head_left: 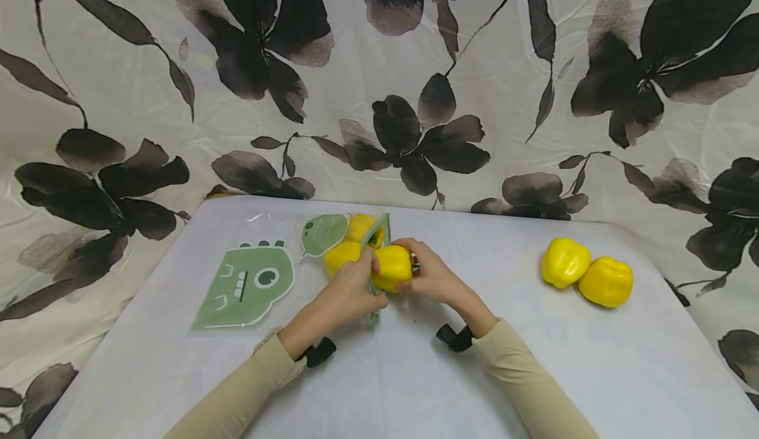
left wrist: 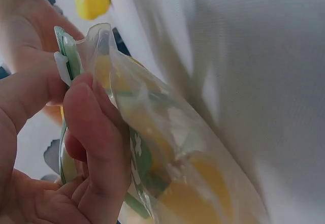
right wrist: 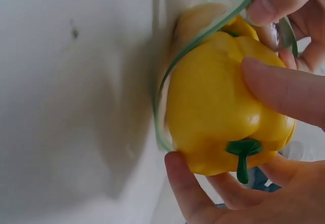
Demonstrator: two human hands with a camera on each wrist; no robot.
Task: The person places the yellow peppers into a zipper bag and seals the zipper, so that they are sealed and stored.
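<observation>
My right hand (head_left: 431, 271) holds a yellow bell pepper (right wrist: 223, 97) with a green stem, thumb on one side and fingers on the other. The pepper sits at the mouth of a clear zip bag (left wrist: 172, 112) with a green rim. With thumb and fingers, my left hand (head_left: 351, 289) pinches the bag's edge (left wrist: 68, 56), as the left wrist view shows up close. Inside the bag lie other yellow peppers (head_left: 340, 256), seen through the plastic beside a green printed cartoon shape (head_left: 325, 234).
Two more yellow peppers (head_left: 566, 263) lie side by side at the right of the white table (head_left: 504, 386). A flat clear bag with a green one-eyed monster print (head_left: 255, 284) lies at the left. Behind the table hangs a floral cloth (head_left: 356, 83).
</observation>
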